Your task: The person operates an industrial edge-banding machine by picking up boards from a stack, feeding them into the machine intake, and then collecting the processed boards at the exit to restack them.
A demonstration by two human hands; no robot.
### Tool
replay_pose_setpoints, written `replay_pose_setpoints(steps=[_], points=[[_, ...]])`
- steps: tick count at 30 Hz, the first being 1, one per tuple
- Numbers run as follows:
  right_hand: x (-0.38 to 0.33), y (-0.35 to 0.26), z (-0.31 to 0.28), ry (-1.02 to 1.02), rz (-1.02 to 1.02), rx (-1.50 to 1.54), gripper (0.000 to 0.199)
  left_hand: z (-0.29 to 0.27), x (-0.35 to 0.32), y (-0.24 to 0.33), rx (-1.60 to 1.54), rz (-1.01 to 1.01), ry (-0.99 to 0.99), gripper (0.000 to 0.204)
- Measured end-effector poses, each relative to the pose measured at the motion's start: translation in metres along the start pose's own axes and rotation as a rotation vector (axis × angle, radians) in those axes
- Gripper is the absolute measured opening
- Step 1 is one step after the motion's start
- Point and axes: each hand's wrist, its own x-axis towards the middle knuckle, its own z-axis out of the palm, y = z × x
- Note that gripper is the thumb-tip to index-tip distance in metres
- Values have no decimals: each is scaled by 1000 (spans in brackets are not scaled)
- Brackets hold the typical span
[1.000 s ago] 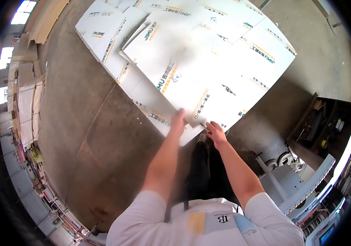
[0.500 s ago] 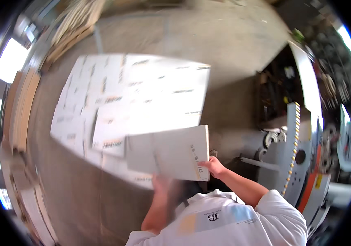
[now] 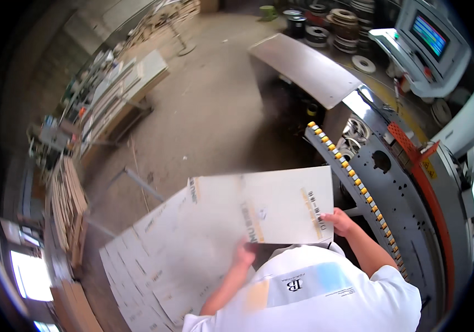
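A white rectangular board [image 3: 287, 202] with printed markings lies across in front of my body, raised over the left-hand pile. My right hand [image 3: 339, 222] grips its right edge, thumb on top and the other fingers out of sight beneath. At the near edge, left of the middle, my left hand [image 3: 243, 254] holds the board; it is slightly blurred and its fingers are partly hidden. Below and to the left is a stack of similar white boards [image 3: 154, 271], partly covered by the held board and my left forearm.
Close on the right stands a grey machine [image 3: 408, 221] with a rail of yellow rollers [image 3: 353, 174]. Its control screen [image 3: 429, 34] is at the upper right. A metal-topped cabinet [image 3: 309, 66] stands ahead. Boards lie on a rack [image 3: 120, 99] at the far left.
My view has swung to the right, bringing the roller machine and screen nearer the middle. Both hands have carried the board rightward, away from the stack and closer to the rollers.
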Motion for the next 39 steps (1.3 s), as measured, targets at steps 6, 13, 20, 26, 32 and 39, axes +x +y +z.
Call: replay_pose_setpoints(steps=[6,13,20,26,32,39], points=[[-5,-78,-36,705,-113,85,44,253,111,77,70,-248,-191,36],[2,-51,-73,1311,-410,424,49,399,240,61,518,-733,-492,23],[78,-13,20,1715,-529,929,56,528,329,82,1233,-1072,-888,24],[207,29,79,2037,-418,1078,67,621,402,118,1543,-1041,-1266,20],[262,-23,100,2184,-147,1092,66,755,495,71,1402,-572,-1150,20],[295,-56,111,2333,-32,1025,66,933,561,-57,1346,-130,-1307,41]])
